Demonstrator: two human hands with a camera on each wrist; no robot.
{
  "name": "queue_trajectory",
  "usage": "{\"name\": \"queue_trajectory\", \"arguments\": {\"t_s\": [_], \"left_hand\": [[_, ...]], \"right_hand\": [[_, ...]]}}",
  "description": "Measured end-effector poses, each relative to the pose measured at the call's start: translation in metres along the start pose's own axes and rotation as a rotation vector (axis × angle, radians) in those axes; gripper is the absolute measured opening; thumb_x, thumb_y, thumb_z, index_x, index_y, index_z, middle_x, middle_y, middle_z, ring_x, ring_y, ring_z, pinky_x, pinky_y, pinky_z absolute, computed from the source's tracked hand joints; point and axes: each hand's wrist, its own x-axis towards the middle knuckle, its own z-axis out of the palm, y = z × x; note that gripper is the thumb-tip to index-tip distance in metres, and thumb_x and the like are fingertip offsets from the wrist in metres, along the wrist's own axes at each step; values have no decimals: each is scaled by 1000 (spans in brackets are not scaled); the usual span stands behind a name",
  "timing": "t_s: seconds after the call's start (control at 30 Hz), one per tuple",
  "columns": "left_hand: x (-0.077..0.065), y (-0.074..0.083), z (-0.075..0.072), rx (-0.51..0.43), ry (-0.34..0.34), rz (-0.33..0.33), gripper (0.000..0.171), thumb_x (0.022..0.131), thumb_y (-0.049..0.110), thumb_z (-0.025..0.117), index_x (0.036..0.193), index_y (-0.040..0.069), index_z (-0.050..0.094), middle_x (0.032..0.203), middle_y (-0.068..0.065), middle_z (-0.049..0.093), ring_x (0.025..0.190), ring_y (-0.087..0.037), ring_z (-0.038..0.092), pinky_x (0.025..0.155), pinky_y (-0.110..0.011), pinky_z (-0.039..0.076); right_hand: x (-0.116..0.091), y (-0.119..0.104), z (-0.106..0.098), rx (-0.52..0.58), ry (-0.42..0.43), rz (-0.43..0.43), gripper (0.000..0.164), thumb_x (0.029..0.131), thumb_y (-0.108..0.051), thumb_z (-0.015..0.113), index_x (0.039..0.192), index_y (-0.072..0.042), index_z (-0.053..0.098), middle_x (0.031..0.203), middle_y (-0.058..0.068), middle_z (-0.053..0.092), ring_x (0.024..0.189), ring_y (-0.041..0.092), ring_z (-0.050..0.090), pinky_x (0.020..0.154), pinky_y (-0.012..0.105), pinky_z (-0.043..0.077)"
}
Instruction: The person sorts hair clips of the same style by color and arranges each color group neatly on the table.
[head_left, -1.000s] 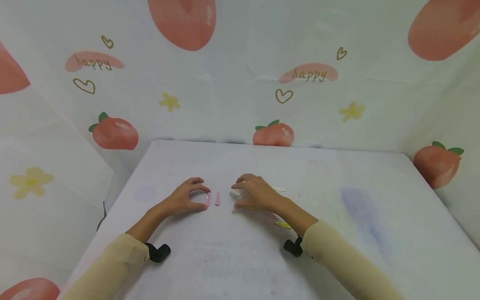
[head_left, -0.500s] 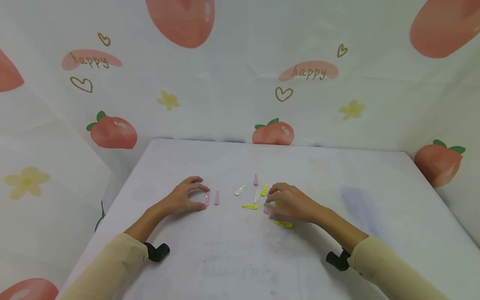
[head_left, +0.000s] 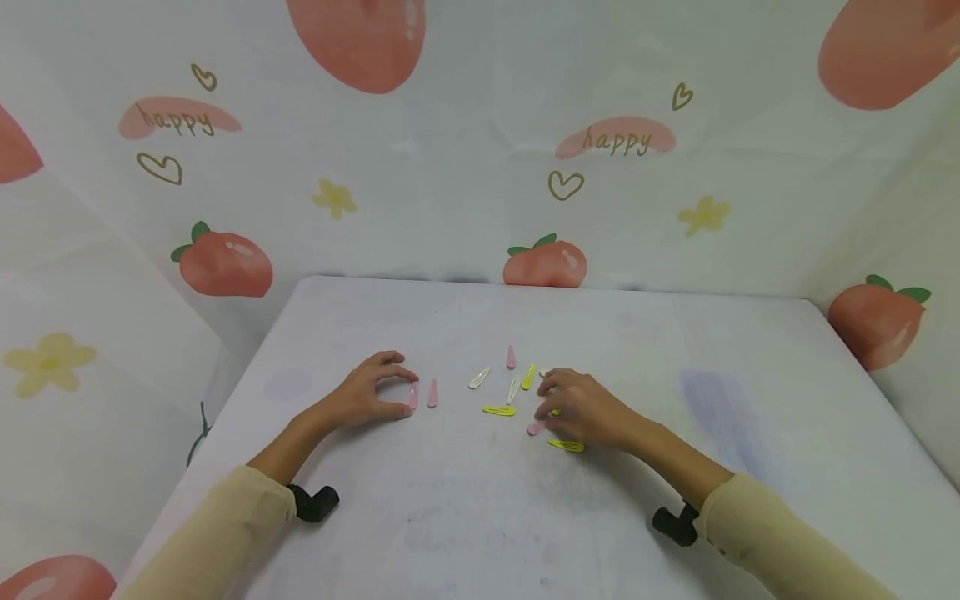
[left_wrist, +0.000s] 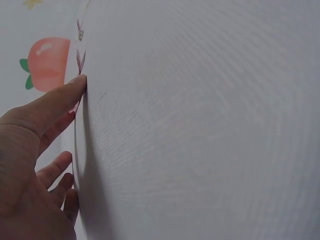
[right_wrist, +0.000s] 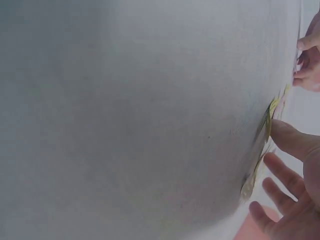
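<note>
In the head view my left hand (head_left: 371, 390) pinches a pink hair clip (head_left: 413, 395) lengthwise between thumb and index finger, low at the tabletop. A second pink hair clip (head_left: 432, 392) lies just right of it. My right hand (head_left: 588, 408) is low over the clips on the right, its thumb and fingers spread apart. Its thumb is right at another pink clip (head_left: 536, 427), partly covered by the hand. A yellow clip (head_left: 566, 446) lies below that hand, and a second yellow clip (head_left: 556, 411) shows between its fingers.
Left of the right hand lie two white clips (head_left: 479, 377), two yellow clips (head_left: 498, 411) and a pink clip (head_left: 511, 357). A white clip (head_left: 543, 373) peeks out beyond its fingers. The white table (head_left: 480, 517) backs onto a peach-printed cloth (head_left: 450, 167).
My right hand has moved right, off the white and yellow clips, to the pink clip, which has turned slightly. The left hand keeps its pinch in place.
</note>
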Motion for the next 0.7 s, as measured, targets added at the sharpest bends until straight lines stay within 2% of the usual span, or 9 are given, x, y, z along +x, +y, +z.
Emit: {"name": "queue_trajectory", "arguments": {"t_s": [0.3, 0.53, 0.7], "left_hand": [[-2, 0, 1, -7, -3, -6, 42, 79, 28, 82, 117, 15, 72, 146, -21, 45, 138, -46, 33, 106, -70, 27], [-2, 1, 0, 2, 4, 4, 42, 80, 28, 82, 117, 15, 72, 145, -21, 45, 138, -46, 34, 105, -70, 27], [-2, 0, 0, 3, 1, 2, 42, 80, 29, 81, 118, 15, 72, 146, -21, 45, 138, -45, 33, 106, -69, 28]], "right_hand": [[3, -3, 1, -21, 44, 45, 21, 83, -19, 81, 104, -15, 78, 116, 4, 65, 123, 28, 52, 96, 51, 45], [-4, 2, -4, 78, -33, -9, 32, 87, -14, 76, 119, -15, 74, 126, 9, 62, 133, 34, 45, 102, 57, 42], [-6, 5, -10, 102, -60, -27, 34, 87, -7, 73, 120, -13, 73, 128, 12, 63, 136, 39, 41, 104, 62, 37]]}}
